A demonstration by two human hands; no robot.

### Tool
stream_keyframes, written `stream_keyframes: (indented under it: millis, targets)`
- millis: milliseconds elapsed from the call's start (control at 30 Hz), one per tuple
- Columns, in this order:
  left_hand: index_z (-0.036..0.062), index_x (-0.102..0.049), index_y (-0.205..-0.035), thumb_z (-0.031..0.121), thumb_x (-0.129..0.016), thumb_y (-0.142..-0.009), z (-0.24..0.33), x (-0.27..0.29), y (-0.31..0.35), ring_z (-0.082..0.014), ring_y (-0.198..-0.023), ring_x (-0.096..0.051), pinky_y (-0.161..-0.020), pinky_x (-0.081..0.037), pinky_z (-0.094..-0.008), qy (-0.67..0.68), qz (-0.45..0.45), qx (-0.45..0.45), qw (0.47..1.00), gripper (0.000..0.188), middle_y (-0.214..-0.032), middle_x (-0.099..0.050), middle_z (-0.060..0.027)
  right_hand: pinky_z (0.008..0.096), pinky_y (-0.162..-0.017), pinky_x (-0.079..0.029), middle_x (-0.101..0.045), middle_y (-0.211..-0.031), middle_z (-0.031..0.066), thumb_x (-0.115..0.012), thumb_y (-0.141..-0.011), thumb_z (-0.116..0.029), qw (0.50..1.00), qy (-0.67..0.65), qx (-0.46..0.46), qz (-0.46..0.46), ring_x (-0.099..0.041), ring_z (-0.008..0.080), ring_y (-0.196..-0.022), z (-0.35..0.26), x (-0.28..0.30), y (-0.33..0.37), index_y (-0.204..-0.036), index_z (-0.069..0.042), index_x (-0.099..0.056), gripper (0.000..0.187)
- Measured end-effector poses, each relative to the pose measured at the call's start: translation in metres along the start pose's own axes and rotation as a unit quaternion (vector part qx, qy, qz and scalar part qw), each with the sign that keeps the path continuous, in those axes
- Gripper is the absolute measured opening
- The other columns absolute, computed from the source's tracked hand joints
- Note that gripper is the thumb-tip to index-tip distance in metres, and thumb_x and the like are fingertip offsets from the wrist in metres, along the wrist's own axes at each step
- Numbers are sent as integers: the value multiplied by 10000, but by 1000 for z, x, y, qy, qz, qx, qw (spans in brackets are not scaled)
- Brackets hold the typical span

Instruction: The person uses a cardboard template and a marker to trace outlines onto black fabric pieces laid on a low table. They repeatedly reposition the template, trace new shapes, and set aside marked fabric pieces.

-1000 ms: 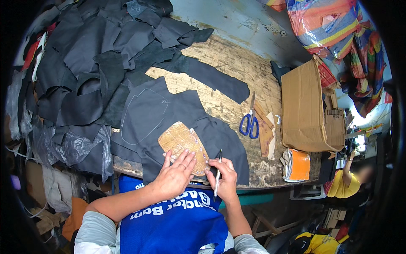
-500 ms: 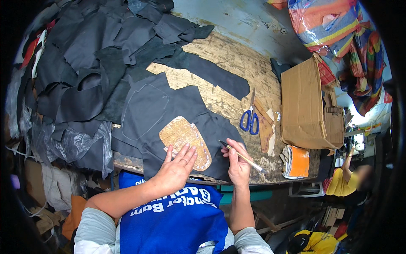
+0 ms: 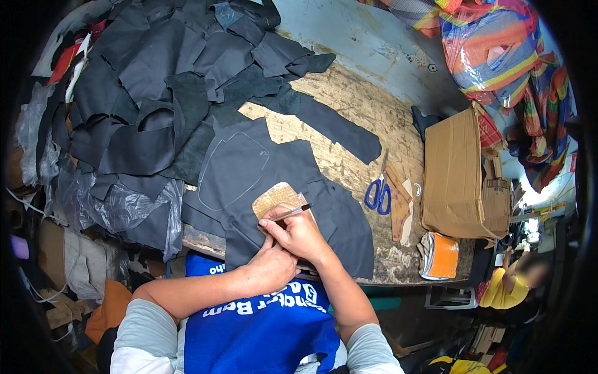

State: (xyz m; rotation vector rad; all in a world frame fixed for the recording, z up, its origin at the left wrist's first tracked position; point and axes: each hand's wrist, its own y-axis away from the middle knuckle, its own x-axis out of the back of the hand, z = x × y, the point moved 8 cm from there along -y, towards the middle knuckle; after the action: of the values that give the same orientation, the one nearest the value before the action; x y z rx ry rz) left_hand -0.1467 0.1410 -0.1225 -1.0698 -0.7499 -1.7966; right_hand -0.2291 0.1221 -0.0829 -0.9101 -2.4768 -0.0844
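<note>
A tan template (image 3: 274, 194), rounded at its top, lies on a sheet of black leather (image 3: 349, 230) at the table's near edge. My right hand (image 3: 302, 235) grips a pen (image 3: 291, 212) at the template's left side, with the pen's dark end pointing up and right. Below it, my left hand (image 3: 274, 269) rests over the template's lower part, its fingers stretched out and partly covered by my right hand. A pale outline (image 3: 233, 168) of a similar shape is drawn on the leather, up and left of the template.
Black leather pieces (image 3: 137, 81) are heaped at the left. Blue-handled scissors (image 3: 378, 196) lie on the wooden table (image 3: 349, 81) beside brown pattern pieces (image 3: 398, 206). At the right stand a cardboard box (image 3: 451, 174) and an orange-topped stack (image 3: 443, 255). A person in yellow (image 3: 506, 288) sits beyond.
My right hand has moved left with the pen, from right of the template across it to its left side. My left hand has slid down toward the near edge. The view has shifted slightly.
</note>
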Motion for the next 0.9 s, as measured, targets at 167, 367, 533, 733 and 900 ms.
stream_keyframes:
  millis: [167, 367, 533, 733, 900]
  targets:
    - [-64, -598, -1113, 311, -571, -860, 0, 6, -1, -367, -1183, -471, -1025, -206, -626, 65, 21, 9, 998, 453, -1173, -573, -214, 374, -583, -495, -642, -676, 187, -654, -810, -138, 996, 85, 33, -7, -632, 343, -629, -4, -3, -8, -734, 46, -663, 199]
    - [-65, -536, -1197, 298, -577, -863, -3, 16, -4, -367, -1197, -453, -1032, -205, -612, 59, 59, 28, 996, 494, -1181, -563, -223, 383, -592, -503, -631, -667, 203, -646, -797, -109, 996, 91, 17, -7, -632, 348, -617, -10, -9, -32, -720, 45, -649, 173]
    - [-51, -520, -1215, 290, -555, -879, -9, 24, -10, -369, -1234, -402, -995, -259, -633, 54, 52, 33, 997, 481, -1196, -545, -213, 366, -577, -503, -639, -669, 183, -654, -788, -127, 988, 110, -23, 103, -638, 300, -593, -4, 8, -47, -732, 41, -662, 177]
    - [-21, -503, -1247, 262, -547, -882, -11, 31, -17, -323, -1259, -357, -913, -350, -636, 40, 28, 65, 997, 464, -1345, -418, -157, 353, -558, -499, -643, -636, 177, -645, -797, -98, 965, 139, -69, 211, -639, 291, -554, 19, 40, -43, -756, 42, -668, 148]
    - [-28, -494, -1260, 164, -522, -852, -11, 33, -16, -316, -1228, -380, -896, -361, -622, 41, 39, 60, 997, 451, -1342, -424, -170, 348, -561, -499, -642, -649, 191, -629, -816, -88, 950, 154, -67, 262, -651, 266, -578, 23, 51, -30, -759, 53, -653, 154]
